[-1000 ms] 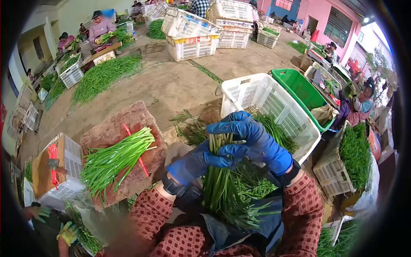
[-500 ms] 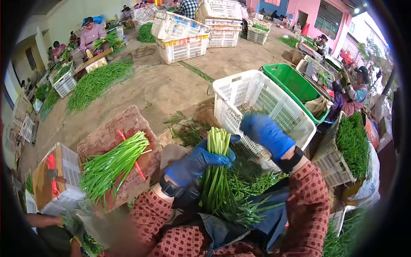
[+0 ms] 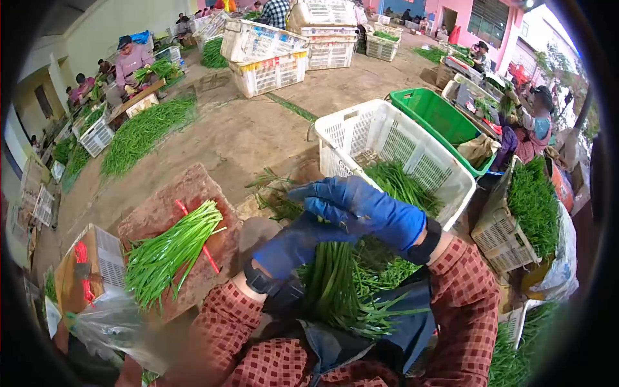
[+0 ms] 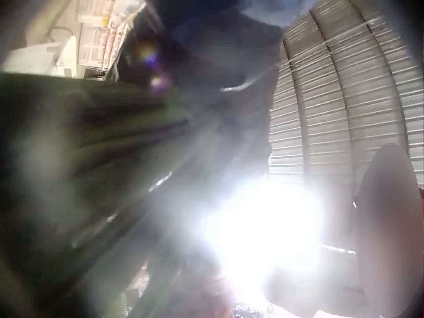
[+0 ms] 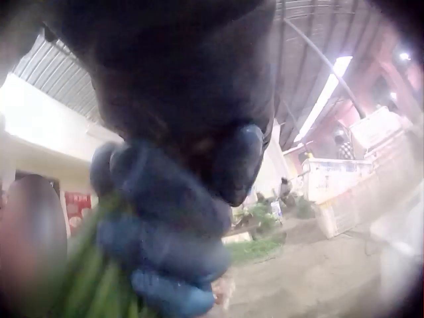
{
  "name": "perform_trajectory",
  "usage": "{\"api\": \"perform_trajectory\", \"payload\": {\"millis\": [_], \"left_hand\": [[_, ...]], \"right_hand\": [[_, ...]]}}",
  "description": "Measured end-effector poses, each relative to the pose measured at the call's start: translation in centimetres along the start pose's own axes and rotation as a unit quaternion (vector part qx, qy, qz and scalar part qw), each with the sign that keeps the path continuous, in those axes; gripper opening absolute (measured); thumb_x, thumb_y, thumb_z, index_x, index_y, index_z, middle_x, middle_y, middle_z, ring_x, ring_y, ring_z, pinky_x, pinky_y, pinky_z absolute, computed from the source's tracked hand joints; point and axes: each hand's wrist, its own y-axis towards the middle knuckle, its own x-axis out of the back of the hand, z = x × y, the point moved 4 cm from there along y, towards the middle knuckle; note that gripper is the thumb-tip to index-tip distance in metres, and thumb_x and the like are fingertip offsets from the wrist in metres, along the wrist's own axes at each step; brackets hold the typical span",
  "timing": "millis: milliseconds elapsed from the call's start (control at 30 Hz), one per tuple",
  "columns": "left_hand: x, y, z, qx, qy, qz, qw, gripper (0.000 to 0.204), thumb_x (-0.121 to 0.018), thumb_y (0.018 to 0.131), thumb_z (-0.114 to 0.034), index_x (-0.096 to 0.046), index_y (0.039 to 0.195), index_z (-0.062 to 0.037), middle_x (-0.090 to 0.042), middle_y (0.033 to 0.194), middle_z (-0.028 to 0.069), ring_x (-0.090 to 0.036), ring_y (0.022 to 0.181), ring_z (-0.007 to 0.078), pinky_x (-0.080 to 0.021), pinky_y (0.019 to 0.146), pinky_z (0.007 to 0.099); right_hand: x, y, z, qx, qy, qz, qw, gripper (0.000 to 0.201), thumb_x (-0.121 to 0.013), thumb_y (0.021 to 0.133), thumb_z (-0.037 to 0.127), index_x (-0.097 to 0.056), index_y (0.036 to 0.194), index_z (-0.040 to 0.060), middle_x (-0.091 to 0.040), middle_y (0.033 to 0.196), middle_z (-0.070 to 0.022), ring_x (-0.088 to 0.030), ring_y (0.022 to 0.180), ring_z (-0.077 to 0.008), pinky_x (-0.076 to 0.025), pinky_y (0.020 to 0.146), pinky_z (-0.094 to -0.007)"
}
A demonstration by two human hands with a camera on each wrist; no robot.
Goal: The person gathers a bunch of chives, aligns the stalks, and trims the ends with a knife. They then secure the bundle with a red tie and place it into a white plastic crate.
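A bundle of green stalks (image 3: 335,277) stands nearly upright in the person's lap, its long axis running from the fanned leaf tips low over the blue apron (image 3: 361,342) up to the cut ends, which are hidden under the gloves. The left hand (image 3: 290,245), in a blue glove, has its fingers wrapped round the upper part of the bundle and holds it steady. The right hand (image 3: 361,206), also blue-gloved, lies across the top of the bundle just above the left hand, fingers curled over the stalk ends; the right wrist view shows the gloved fingers (image 5: 165,232) closed on green stems. Both hands thus touch the bundle, the right one uppermost and covering the end, the left one below it on the shaft. The left wrist view is washed out by glare and shows only dark stalks close to the lens. Just beyond the hands stands a white crate (image 3: 387,138) with more loose greens in it, and a green crate (image 3: 445,119) sits behind that. To the person's left a second bunch of greens (image 3: 167,248) lies on a reddish board (image 3: 167,200) across red ties (image 3: 206,248). Farther off, other people sit among piles of greens and stacked white crates on the concrete floor (image 3: 258,129).
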Motion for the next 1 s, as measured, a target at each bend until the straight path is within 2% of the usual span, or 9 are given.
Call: {"api": "perform_trajectory", "payload": {"millis": [133,233,267,467,667,767,833,933,1000], "left_hand": [[0.6,0.2,0.0,0.004,-0.075,-0.038,0.996,0.037,-0.068,0.078,-0.002,-0.057,0.113,-0.0006,-0.065,0.101,0.0087,-0.063,0.093,0.0191,-0.050,0.085,0.0302],[1.2,-0.1,-1.4,0.000,-0.117,-0.053,0.992,0.036,-0.071,0.075,0.000,-0.059,0.109,-0.0020,-0.065,0.101,0.0082,-0.064,0.093,0.0173,-0.051,0.086,0.0293],[1.4,-0.2,-1.6,-0.004,-0.115,-0.056,0.992,0.036,-0.071,0.075,0.000,-0.059,0.109,-0.0020,-0.065,0.101,0.0082,-0.064,0.093,0.0173,-0.051,0.086,0.0293],[2.0,-0.6,-1.4,-0.072,-0.046,-0.081,0.993,0.036,-0.063,0.077,0.003,-0.056,0.113,-0.0020,-0.063,0.101,0.0049,-0.061,0.091,0.0150,-0.050,0.083,0.0279],[2.0,-0.9,-1.1,-0.087,-0.041,-0.086,0.992,0.043,-0.063,0.077,0.003,-0.052,0.119,-0.0029,-0.060,0.106,0.0020,-0.059,0.095,0.0130,-0.047,0.083,0.0252],[2.1,-0.9,-0.8,-0.057,-0.039,-0.096,0.993,0.047,-0.065,0.076,0.003,-0.051,0.120,-0.0027,-0.061,0.105,0.0024,-0.059,0.094,0.0131,-0.047,0.084,0.0260],[1.8,-1.0,-0.8,-0.037,-0.046,-0.087,0.994,0.048,-0.067,0.076,0.003,-0.050,0.121,-0.0024,-0.061,0.104,0.0025,-0.059,0.094,0.0131,-0.048,0.084,0.0266],[1.7,-1.3,-1.4,-0.054,-0.063,-0.092,0.992,0.047,-0.069,0.075,0.003,-0.052,0.119,-0.0017,-0.063,0.100,0.0040,-0.060,0.092,0.0130,-0.049,0.083,0.0279],[1.5,-0.8,-1.3,-0.062,-0.003,-0.035,0.997,0.043,-0.069,0.075,0.002,-0.055,0.115,-0.0018,-0.064,0.101,0.0054,-0.061,0.091,0.0146,-0.051,0.083,0.0291]], "right_hand": [[1.5,0.3,-1.3,0.107,-0.095,-0.003,0.990,0.043,-0.054,0.094,0.029,-0.054,0.122,-0.0033,-0.063,0.105,-0.0086,-0.059,0.095,-0.0153,-0.047,0.082,-0.0252],[3.2,-1.7,1.0,0.137,0.114,-0.239,0.954,0.030,-0.053,0.094,0.017,-0.057,0.115,-0.0036,-0.064,0.101,-0.0087,-0.058,0.097,-0.0133,-0.045,0.088,-0.0271],[3.1,-2.0,0.7,0.141,0.113,-0.235,0.955,0.030,-0.053,0.094,0.017,-0.057,0.115,-0.0036,-0.064,0.101,-0.0087,-0.058,0.097,-0.0133,-0.045,0.088,-0.0271],[0.3,-1.6,-1.3,0.035,-0.127,-0.171,0.976,0.018,-0.062,0.087,0.012,-0.063,0.101,-0.0002,-0.066,0.092,-0.0071,-0.063,0.082,-0.0138,-0.051,0.075,-0.0277],[-0.5,-1.1,-0.3,0.052,-0.414,-0.176,0.892,0.016,-0.067,0.080,0.013,-0.063,0.091,0.0020,-0.064,0.076,-0.0094,-0.062,0.068,-0.0163,-0.047,0.059,-0.0323],[-0.3,-1.1,-1.3,0.027,-0.258,-0.157,0.953,0.015,-0.067,0.078,0.011,-0.063,0.089,0.0007,-0.063,0.075,-0.0060,-0.057,0.067,-0.0116,-0.046,0.059,-0.0295],[-0.6,-1.2,-0.9,0.061,-0.057,-0.157,0.984,0.017,-0.064,0.078,0.013,-0.064,0.087,-0.0005,-0.060,0.068,-0.0113,-0.057,0.060,-0.0208,-0.046,0.059,-0.0349],[-0.3,-0.5,-2.6,-0.081,0.041,-0.247,0.965,0.016,-0.064,0.078,0.010,-0.063,0.086,-0.0033,-0.061,0.072,-0.0063,-0.053,0.066,-0.0116,-0.044,0.061,-0.0306],[0.0,-0.4,-2.0,-0.068,0.035,-0.208,0.975,0.016,-0.065,0.079,0.011,-0.063,0.086,-0.0033,-0.062,0.073,-0.0062,-0.053,0.066,-0.0111,-0.044,0.061,-0.0301]]}}
